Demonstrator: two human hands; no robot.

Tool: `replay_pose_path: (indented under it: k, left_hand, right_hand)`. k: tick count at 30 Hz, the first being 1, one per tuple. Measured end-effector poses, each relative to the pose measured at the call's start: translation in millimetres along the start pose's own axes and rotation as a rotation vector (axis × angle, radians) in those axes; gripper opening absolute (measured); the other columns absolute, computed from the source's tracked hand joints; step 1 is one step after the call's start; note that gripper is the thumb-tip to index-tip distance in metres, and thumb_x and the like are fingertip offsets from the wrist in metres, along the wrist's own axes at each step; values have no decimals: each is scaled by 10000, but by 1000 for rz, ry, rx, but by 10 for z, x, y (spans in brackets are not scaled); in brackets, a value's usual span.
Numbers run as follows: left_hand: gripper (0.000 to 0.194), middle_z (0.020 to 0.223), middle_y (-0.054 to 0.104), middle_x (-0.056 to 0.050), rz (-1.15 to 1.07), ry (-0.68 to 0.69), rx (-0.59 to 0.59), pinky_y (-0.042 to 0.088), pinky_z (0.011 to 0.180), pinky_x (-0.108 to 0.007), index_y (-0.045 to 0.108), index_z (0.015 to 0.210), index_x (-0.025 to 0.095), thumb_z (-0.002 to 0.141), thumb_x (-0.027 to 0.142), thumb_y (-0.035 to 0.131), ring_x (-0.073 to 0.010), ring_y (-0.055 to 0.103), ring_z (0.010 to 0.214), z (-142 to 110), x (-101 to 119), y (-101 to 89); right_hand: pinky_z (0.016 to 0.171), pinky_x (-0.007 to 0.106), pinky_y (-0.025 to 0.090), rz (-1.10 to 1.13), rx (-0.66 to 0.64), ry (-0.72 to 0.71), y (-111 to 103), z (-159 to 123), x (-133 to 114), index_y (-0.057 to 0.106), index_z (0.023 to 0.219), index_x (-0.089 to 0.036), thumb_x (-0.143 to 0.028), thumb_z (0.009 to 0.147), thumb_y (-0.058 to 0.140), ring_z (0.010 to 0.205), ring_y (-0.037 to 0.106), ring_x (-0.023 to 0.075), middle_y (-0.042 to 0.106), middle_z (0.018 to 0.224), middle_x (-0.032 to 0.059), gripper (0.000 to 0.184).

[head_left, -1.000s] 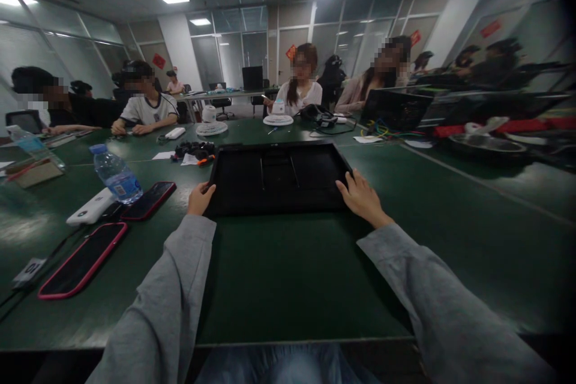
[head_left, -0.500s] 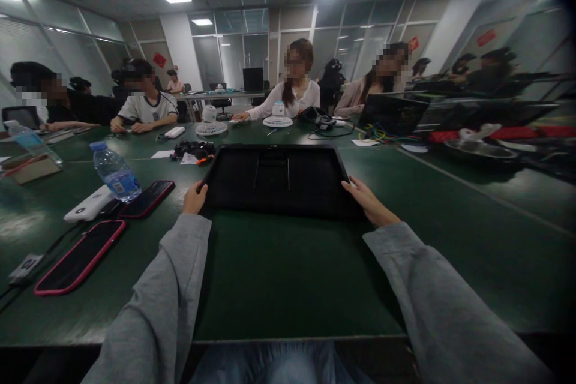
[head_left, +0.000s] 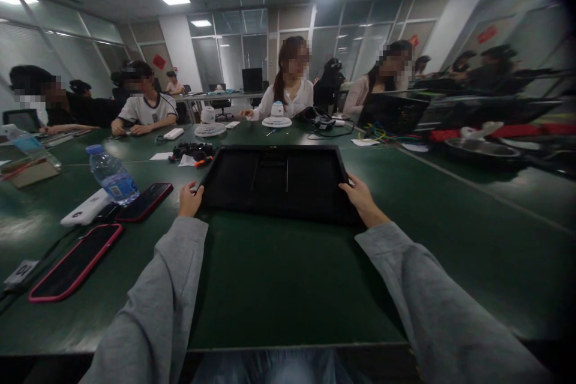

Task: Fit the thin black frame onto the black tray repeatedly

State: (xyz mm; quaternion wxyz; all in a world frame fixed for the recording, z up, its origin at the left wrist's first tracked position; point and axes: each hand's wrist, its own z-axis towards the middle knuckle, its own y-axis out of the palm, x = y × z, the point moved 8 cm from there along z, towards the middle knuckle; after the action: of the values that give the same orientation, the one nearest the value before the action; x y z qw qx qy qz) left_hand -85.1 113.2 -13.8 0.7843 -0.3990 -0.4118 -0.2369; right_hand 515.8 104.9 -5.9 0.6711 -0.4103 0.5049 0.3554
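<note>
A shallow black rectangular tray [head_left: 310,183] with a raised rim lies on the green table in front of me. Two thin pale upright strips show inside it. At its left edge, my left hand [head_left: 189,199] is closed, thumb on the near side and some fingers hidden behind the rim. My right hand [head_left: 363,201] grips the right edge, its thumb lying along the rim. Both forearms, in grey sleeves, reach forward over the table.
To the left are a water bottle [head_left: 112,177], a white power bank [head_left: 87,207] and two red-edged phones [head_left: 76,264]. Two small white fans [head_left: 276,122] and a dark tangled bundle [head_left: 191,153] stand beyond. A metal pan [head_left: 483,150] sits right; people sit across the table.
My hands and the tray have shifted very slightly within the view. Across the table, a person has turned their head and drawn an arm back, leaving a small white object on the table.
</note>
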Motion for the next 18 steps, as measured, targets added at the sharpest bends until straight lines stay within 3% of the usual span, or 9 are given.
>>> replay_pose_path:
  k: [6,11,14,18]
  left_hand:
    - [410,1298,538,-173,55,10,7,480,1013,-418,606,1201,132,839,325,618,-225,630,1048,-25,36,-6]
    - [430,1319,521,-194,65,-5,-14,470,1016,-433,575,1236,117,862,328,592,-235,621,1050,-23,28,11]
    - [450,1323,514,-193,55,-7,-22,462,1023,-416,559,1255,111,867,335,597,-231,618,1061,-25,22,15]
    - [472,1325,496,-209,75,-20,-54,453,1031,-421,553,1275,89,879,341,593,-244,612,1079,-37,23,36]
  right_hand:
    - [778,406,586,16,168,23,-275,-20,-6,574,1368,-146,-192,714,605,799,680,227,722,969,86,657]
    - [956,362,515,-65,453,-44,-725,-6,-37,559,1344,-49,-132,745,544,1073,639,266,644,1231,187,605]
    - [1066,355,417,-131,626,-3,-1035,22,68,425,1433,21,-129,804,490,1233,553,299,523,1380,266,650]
    - [1154,417,284,-158,896,121,-1488,-57,295,252,1516,24,-131,821,432,1392,399,337,352,1484,330,734]
